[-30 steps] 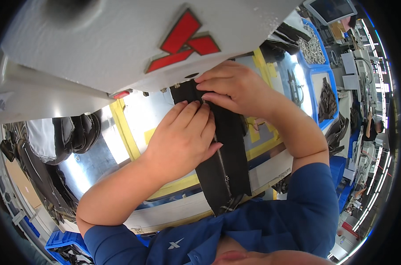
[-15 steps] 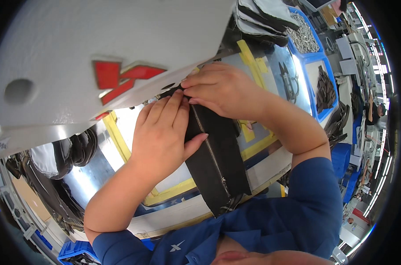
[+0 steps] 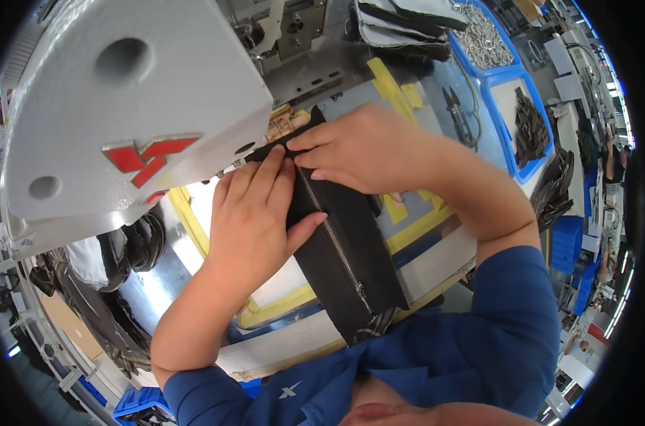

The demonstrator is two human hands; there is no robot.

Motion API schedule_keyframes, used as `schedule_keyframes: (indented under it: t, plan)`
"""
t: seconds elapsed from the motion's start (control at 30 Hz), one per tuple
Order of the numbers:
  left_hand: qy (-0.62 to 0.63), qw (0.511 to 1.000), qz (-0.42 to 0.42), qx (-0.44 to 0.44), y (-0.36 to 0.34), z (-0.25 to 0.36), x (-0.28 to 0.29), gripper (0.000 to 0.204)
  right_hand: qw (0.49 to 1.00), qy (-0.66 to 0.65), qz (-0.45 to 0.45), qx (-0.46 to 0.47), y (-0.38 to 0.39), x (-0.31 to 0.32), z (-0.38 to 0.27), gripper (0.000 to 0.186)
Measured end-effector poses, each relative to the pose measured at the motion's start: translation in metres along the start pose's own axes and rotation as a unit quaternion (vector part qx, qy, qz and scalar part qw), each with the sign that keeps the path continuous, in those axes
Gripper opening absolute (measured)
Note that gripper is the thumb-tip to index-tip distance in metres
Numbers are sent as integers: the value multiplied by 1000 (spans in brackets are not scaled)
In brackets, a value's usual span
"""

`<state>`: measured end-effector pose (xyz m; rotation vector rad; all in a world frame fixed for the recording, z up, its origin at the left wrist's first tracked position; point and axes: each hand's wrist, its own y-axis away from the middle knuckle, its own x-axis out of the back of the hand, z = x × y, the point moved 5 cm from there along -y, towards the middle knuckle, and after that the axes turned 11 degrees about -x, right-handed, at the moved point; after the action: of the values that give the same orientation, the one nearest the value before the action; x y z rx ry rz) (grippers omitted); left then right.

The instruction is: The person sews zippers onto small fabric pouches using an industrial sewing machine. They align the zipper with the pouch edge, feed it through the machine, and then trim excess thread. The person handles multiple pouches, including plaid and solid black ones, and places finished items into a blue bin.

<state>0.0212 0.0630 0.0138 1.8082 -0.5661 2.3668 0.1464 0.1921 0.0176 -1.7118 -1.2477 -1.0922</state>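
Observation:
A black fabric piece with a metal zipper (image 3: 344, 254) down its middle lies lengthwise under a sewing machine (image 3: 74, 170). Its near end, with the zipper slider and some checked cloth, reaches my shirt front. My left hand (image 3: 251, 213) rests flat on the left part of the fabric, fingers stretched and the thumb out over the zipper. On the right side my right hand (image 3: 361, 149) presses the fabric with extended fingers near the far end of the zipper. The fingertips of both hands come close together beside the machine head. The machine head hides the needle area.
Yellow tape strips (image 3: 400, 96) mark the worktable. To the right lie thread snips (image 3: 461, 117) and blue bins with metal pieces (image 3: 484, 39) and dark pieces (image 3: 528, 131). Stacked fabric pieces stand at the back (image 3: 408, 28) and left (image 3: 116, 252). The machine head overhangs the left side.
The machine head appears farther left as my view shifts, uncovering the plate and the fabric's far edge. Both hands stay on the fabric in nearly the same places.

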Motion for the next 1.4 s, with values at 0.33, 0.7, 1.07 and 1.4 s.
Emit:
schedule_keyframes:
  t: [0.33, 0.7, 1.07, 1.4]
  plan:
    - [-38, 998, -19, 45, 4, -10, 10, 71, 1000, -9, -5, -24, -16, -11, -13, 28]
    - [-1, 998, -14, 57, 9, -12, 11, 73, 999, 2, 8, -36, -23, -17, -12, 28]
    - [-3, 996, -40, 75, 8, -14, 14, 73, 1000, -14, 18, -14, -23, -20, -18, 30]
    - [7, 997, -39, 71, 5, -12, 16, 74, 1000, 6, 3, -26, -17, -16, -18, 34]
